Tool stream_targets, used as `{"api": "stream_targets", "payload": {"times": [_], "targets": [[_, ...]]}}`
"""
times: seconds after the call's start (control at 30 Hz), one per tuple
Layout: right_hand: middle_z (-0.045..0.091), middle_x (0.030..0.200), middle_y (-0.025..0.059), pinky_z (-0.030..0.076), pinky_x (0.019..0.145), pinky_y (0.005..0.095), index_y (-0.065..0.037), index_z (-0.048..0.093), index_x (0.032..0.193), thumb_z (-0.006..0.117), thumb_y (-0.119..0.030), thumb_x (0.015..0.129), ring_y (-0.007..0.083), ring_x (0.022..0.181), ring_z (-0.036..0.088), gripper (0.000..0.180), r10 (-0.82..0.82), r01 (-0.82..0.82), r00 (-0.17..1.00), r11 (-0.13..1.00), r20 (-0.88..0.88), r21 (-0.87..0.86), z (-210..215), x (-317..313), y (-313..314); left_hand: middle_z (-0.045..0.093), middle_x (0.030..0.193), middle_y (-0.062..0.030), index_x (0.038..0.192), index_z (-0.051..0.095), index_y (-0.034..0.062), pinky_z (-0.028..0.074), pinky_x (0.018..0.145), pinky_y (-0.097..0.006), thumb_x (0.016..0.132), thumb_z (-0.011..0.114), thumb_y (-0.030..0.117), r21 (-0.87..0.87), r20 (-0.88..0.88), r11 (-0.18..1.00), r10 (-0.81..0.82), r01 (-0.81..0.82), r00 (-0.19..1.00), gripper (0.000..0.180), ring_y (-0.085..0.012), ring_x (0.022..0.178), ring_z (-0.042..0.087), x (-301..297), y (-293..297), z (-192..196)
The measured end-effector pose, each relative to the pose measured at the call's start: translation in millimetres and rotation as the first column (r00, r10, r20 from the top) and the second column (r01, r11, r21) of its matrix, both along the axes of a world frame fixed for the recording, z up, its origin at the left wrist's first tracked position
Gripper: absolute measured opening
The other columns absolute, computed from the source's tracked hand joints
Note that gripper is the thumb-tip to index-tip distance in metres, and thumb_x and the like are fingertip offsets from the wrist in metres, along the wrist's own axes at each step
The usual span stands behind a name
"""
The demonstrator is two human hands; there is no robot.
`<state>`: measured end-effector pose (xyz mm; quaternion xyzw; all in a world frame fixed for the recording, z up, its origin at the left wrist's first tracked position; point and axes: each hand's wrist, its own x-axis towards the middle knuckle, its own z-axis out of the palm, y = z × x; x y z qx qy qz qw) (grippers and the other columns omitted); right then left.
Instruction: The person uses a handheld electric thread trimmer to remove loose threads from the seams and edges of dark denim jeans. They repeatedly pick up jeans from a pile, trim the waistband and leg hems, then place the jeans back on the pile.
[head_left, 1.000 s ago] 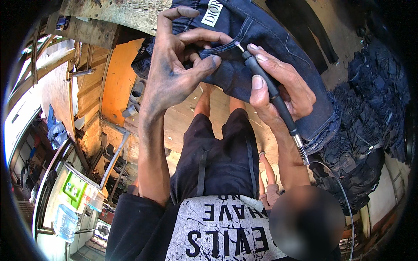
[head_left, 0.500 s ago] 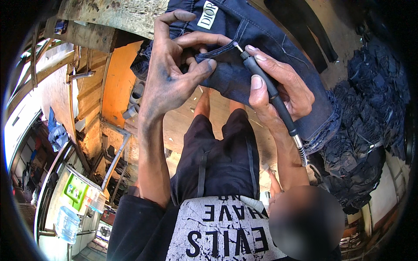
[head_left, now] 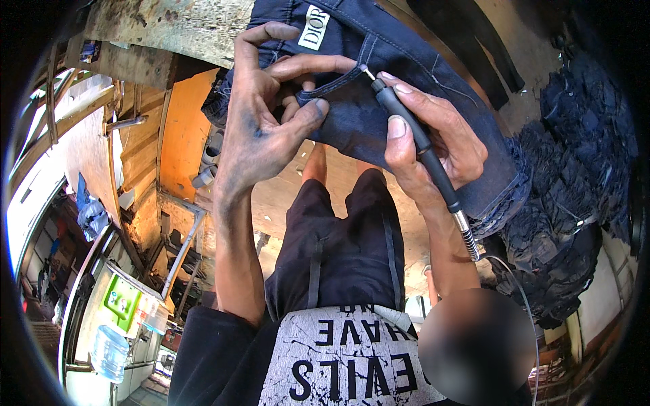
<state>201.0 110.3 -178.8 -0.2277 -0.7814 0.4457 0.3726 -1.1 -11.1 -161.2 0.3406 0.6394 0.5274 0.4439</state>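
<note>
Dark blue jeans lie over a worn board in front of me, a white printed label on them. My left hand grips the jeans at a curved pocket opening. Its thumb presses outside, some fingers are tucked into the pocket, and the index finger stretches along the stitched edge. My right hand closes like a pen grip around a slim black rotary grinder with a spring collar and a thin cable. The tool's small tip touches or nearly touches the pocket's corner, beside my left index fingertip.
A worn wooden board extends at the upper left. Piled dark garments fill the right side, and a black strip of cloth lies beyond the jeans. To the lower left are a water jug and a green tray.
The jeans and both hands have shifted very slightly left. The tool's tip stays by the pocket corner, and its cable now shows trailing down at the right.
</note>
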Motion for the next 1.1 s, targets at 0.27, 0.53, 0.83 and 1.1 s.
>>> {"api": "stream_targets", "payload": {"times": [0.27,0.53,0.83,1.1], "targets": [[0.081,0.114,0.0225,0.067,0.09,0.0366,0.004,0.076,0.122,0.075,-0.008,0.093,0.0286,0.102,0.081,0.031,-0.035,0.036,0.999,0.998,0.03,-0.042,2,0,-1,0.075,0.132,-0.0258,0.153,0.028,0.0073,0.058,0.071,-0.022,0.09,0.072,-0.007,0.051,-0.033,0.998,-0.024,0.026,0.999,0.078,-0.011,0.082,0.073,0,1,-6],[0.082,0.102,0.0194,0.068,0.083,0.0345,0.003,0.078,0.111,0.077,-0.001,0.081,0.0274,0.091,0.083,0.031,-0.11,0.111,0.993,0.992,0.032,-0.064,7,-6,-1,0.074,0.135,-0.026,0.151,0.03,0.0065,0.053,0.065,-0.017,0.091,0.073,-0.006,0.011,-0.016,1.0,-0.02,0.02,1.0,0.075,0.0001,0.062,0.058,0,0,-1],[0.082,0.103,0.0186,0.066,0.08,0.0321,0.003,0.078,0.114,0.078,-0.009,0.087,0.0239,0.088,0.081,0.03,-0.141,0.15,0.984,0.986,0.107,-0.077,12,-6,-2,0.078,0.133,-0.0134,0.145,0.032,0.0054,0.04,0.058,-0.015,0.082,0.062,-0.015,0.053,0.036,0.998,0.023,-0.025,0.999,0.073,-0.0043,0.065,0.046,4,3,-3],[0.081,0.109,0.0176,0.063,0.081,0.0291,0.001,0.078,0.123,0.08,-0.024,0.098,0.0186,0.093,0.079,0.036,-0.158,0.178,0.971,0.979,0.181,-0.099,13,-4,-4,0.077,0.135,-0.0094,0.144,0.032,0.0047,0.038,0.058,-0.016,0.082,0.06,-0.015,0.045,0.031,0.999,0.001,-0.003,1.0,0.071,-0.005,0.065,0.045,3,6,0]]}}
